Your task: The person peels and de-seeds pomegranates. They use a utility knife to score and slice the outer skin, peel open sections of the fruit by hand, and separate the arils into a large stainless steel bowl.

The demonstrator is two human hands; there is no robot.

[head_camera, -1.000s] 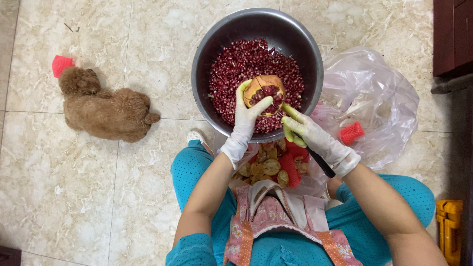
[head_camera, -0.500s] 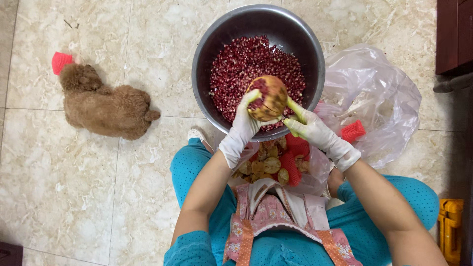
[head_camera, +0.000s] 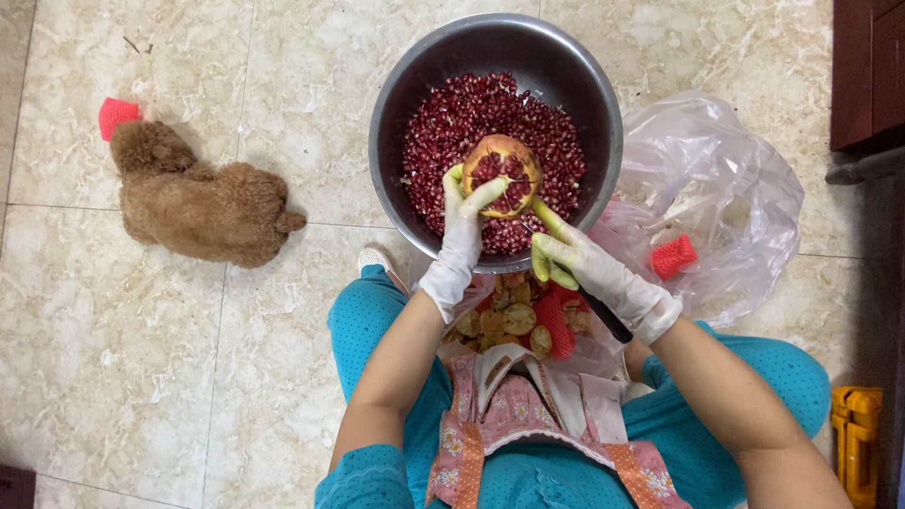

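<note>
The opened pomegranate (head_camera: 504,174) sits at upper centre, over the metal bowl (head_camera: 405,85) already heaped with seeds (head_camera: 452,123); its seeds remain. Your left hand (head_camera: 464,236) fingers clasp it; your right hand (head_camera: 580,259) grips a black-handled knife (head_camera: 603,314). Peel scraps (head_camera: 504,319) lie below, a clear plastic bag (head_camera: 726,179) at right.

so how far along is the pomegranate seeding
Done: the bowl already holds a deep layer of seeds, and peel scraps lie piled below it. In hand: the left hand holds an opened pomegranate over the bowl while the right hand works it with a knife. Left: that fruit still has seeds inside.
</note>
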